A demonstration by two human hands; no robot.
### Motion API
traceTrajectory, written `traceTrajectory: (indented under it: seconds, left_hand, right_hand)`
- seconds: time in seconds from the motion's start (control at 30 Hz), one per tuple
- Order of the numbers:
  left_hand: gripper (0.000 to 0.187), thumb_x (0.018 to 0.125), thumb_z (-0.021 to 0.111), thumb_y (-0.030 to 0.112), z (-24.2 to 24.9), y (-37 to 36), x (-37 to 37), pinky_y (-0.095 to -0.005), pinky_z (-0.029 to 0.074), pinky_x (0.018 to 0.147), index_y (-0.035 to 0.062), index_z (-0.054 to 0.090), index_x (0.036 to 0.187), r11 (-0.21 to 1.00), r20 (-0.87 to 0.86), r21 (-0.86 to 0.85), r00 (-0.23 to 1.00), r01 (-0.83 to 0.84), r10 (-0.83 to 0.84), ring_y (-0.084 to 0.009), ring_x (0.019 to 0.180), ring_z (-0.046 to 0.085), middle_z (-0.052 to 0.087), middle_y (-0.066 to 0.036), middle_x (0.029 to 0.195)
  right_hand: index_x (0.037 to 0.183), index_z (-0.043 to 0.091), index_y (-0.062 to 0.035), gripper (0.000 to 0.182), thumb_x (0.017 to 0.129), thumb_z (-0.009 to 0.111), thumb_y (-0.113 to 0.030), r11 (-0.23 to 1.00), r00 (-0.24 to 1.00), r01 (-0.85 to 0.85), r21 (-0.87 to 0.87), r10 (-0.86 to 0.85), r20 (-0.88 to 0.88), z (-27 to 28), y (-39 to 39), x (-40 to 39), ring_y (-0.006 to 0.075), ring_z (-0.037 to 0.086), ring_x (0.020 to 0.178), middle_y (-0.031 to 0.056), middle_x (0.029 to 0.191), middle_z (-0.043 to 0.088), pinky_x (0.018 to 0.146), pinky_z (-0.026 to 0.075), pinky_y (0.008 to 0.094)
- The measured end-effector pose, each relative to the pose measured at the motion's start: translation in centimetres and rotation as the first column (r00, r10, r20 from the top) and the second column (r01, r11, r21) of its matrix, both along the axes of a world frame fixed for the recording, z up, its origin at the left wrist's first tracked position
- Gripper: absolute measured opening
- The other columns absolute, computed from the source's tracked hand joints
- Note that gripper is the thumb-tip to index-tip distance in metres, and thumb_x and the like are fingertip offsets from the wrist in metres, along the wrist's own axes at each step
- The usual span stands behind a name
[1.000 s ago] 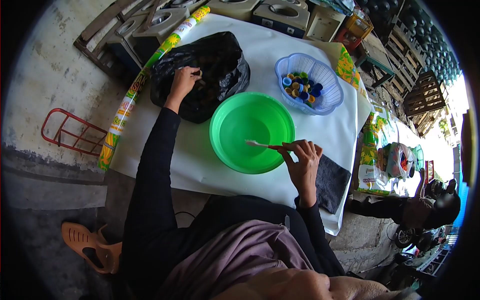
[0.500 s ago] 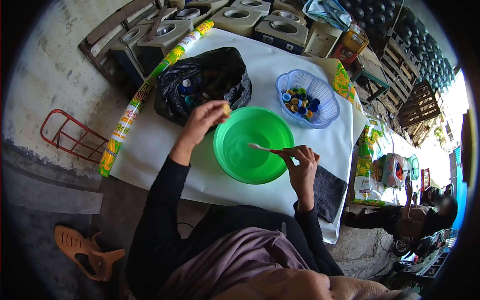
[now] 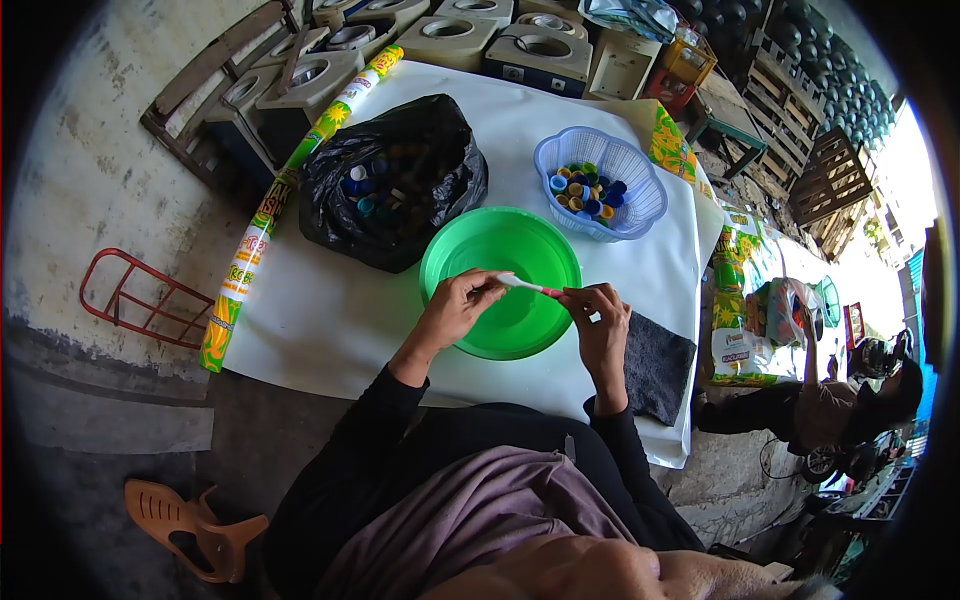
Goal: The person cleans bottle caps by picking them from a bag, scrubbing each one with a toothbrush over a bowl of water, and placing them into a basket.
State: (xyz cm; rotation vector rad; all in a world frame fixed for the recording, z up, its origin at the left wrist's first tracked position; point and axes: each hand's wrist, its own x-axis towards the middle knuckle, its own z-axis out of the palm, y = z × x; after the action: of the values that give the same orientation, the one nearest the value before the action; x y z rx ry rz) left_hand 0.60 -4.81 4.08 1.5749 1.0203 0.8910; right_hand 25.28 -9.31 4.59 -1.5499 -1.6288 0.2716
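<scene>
Over the green basin (image 3: 440, 325), my left hand (image 3: 455, 312) is closed in a pinch at the bristle end of a toothbrush (image 3: 528, 286). The yellow bottle cap seen in those fingers a moment ago is now mostly hidden by them. My right hand (image 3: 600, 325) grips the toothbrush by its red handle, at the basin's right rim. Water appears to lie in the basin. Behind it to the left, a black plastic bag (image 3: 335, 215) gapes open with bottle caps (image 3: 365, 180) inside. A blue-violet plastic basket (image 3: 645, 200) at the right holds several coloured caps (image 3: 585, 190).
A dark folded cloth (image 3: 655, 370) lies by my right hand on the white-covered table (image 3: 330, 340). A rolled printed sheet (image 3: 240, 270) runs along the left edge. An orange plastic chair (image 3: 195, 530) stands lower left. Another person (image 3: 830, 410) is at the far right.
My left hand has moved from beside the black bag, right and down to the toothbrush bristles, bringing the yellow bottle cap. My right hand still holds the toothbrush in about the same place.
</scene>
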Motion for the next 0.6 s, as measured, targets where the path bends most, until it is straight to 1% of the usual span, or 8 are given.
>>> traceTrajectory:
  seconds: [0.1,0.23,0.33,0.4,0.43,0.47,0.57,0.6]
  left_hand:
    - [0.029,0.105,0.064,0.005,-0.4,-0.1,0.4,-0.0260,0.058,0.086,-0.0034,0.068,0.132,0.991,0.023,0.112,0.997,-0.076,0.074,-0.0125,0.103,0.070,0.074,-0.009,0.111]
    - [0.027,0.101,0.069,0.005,0.2,-0.5,0.4,-0.0275,0.059,0.084,-0.0061,0.069,0.126,0.987,-0.082,0.140,0.993,-0.078,0.090,-0.0128,0.099,0.071,0.074,-0.010,0.107]
    - [0.025,0.100,0.071,0.006,0.2,-0.5,0.7,-0.0287,0.059,0.084,-0.0074,0.069,0.121,0.981,-0.101,0.153,0.985,-0.123,0.139,-0.0139,0.097,0.072,0.075,-0.010,0.106]
    - [0.023,0.099,0.072,0.006,0.8,-0.9,0.8,-0.0293,0.059,0.085,-0.0077,0.069,0.118,0.973,-0.133,0.184,0.977,-0.139,0.165,-0.0145,0.095,0.073,0.075,-0.010,0.105]
    - [0.023,0.099,0.073,0.006,0.7,-0.8,0.8,-0.0292,0.059,0.085,-0.0072,0.069,0.117,0.977,-0.093,0.158,0.983,-0.143,0.159,-0.0142,0.095,0.073,0.076,-0.010,0.105]
    - [0.022,0.098,0.074,0.005,0.4,-0.7,0.6,-0.0292,0.059,0.086,-0.0066,0.068,0.116,0.981,-0.053,0.131,0.987,-0.144,0.152,-0.0140,0.095,0.073,0.076,-0.010,0.105]
    - [0.022,0.096,0.076,0.005,-0.9,-0.3,0.4,-0.0284,0.059,0.087,-0.0041,0.067,0.114,0.988,0.065,0.081,0.990,-0.133,0.127,-0.0129,0.094,0.072,0.076,-0.010,0.103]
    - [0.022,0.096,0.077,0.005,-0.9,-0.2,0.5,-0.0280,0.058,0.087,-0.0032,0.066,0.113,0.989,0.103,0.070,0.987,-0.127,0.120,-0.0126,0.094,0.072,0.076,-0.010,0.103]
  right_hand:
    - [0.098,0.081,-0.0156,0.017,0.087,0.083,-0.027,0.997,0.999,0.052,0.056,-0.051,-0.016,-0.3,0.5,0.5,0.0145,0.063,0.079,-0.0023,0.090,0.070,0.088,0.038,0.0354]
    - [0.098,0.082,-0.0161,0.017,0.088,0.082,-0.030,0.998,0.999,-0.039,-0.046,0.040,0.020,-0.1,0.1,0.4,0.0140,0.063,0.079,-0.0028,0.090,0.070,0.089,0.037,0.0359]
    - [0.099,0.082,-0.0163,0.018,0.089,0.081,-0.031,0.998,0.997,0.065,0.011,-0.065,0.036,-0.3,0.5,0.9,0.0142,0.061,0.079,-0.0027,0.089,0.069,0.089,0.037,0.0360]
    - [0.099,0.082,-0.0161,0.018,0.089,0.081,-0.031,0.999,1.000,-0.023,-0.049,0.023,-0.002,0.3,0.1,0.6,0.0143,0.062,0.080,-0.0023,0.089,0.070,0.089,0.037,0.0362]
    - [0.098,0.082,-0.0160,0.018,0.089,0.081,-0.031,0.995,0.998,-0.067,-0.076,0.065,-0.025,0.5,-0.1,0.5,0.0143,0.062,0.081,-0.0021,0.089,0.070,0.089,0.037,0.0363]
    - [0.098,0.082,-0.0152,0.018,0.089,0.081,-0.031,0.990,0.992,-0.073,-0.120,0.059,-0.116,-0.2,0.3,0.6,0.0143,0.063,0.079,-0.0016,0.089,0.070,0.089,0.038,0.0359]
    - [0.098,0.082,-0.0145,0.019,0.089,0.082,-0.031,0.999,0.997,0.039,0.006,-0.038,-0.072,-0.9,0.9,1.0,0.0136,0.064,0.076,-0.0011,0.089,0.070,0.087,0.038,0.0351]
    - [0.098,0.082,-0.0143,0.018,0.089,0.082,-0.030,1.000,0.994,0.028,-0.001,-0.027,-0.108,-0.5,0.7,0.8,0.0149,0.064,0.077,-0.0007,0.089,0.070,0.086,0.038,0.0350]
